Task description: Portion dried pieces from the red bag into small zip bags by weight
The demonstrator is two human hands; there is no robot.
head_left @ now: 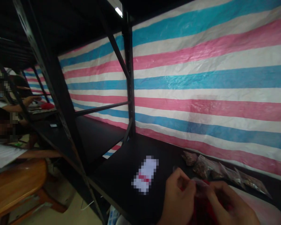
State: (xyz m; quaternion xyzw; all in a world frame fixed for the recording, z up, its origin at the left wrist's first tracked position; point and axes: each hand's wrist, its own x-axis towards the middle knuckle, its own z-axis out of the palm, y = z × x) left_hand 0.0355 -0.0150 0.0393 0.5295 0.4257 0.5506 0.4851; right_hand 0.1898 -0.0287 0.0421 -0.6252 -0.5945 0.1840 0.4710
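My left hand (179, 197) pinches with thumb and bent fingers at the edge of a piece of thin clear plastic (200, 184), which looks like a small bag. From the other side, my right hand (229, 204) is closed on the same plastic. Something dark red (202, 212) shows below and between my hands, but its kind is unclear. Just beyond them, several small clear bags (201, 167) with brownish contents lie in a row along the back of the black shelf (121, 184).
A blurred white slip (145, 175) with a red band lies left of my hands. Black metal posts (128, 78) frame the shelf before a striped plastic sheet (201, 81). Beside a wooden stool (18, 190), other people sit at left, one stretching out an arm (43, 153).
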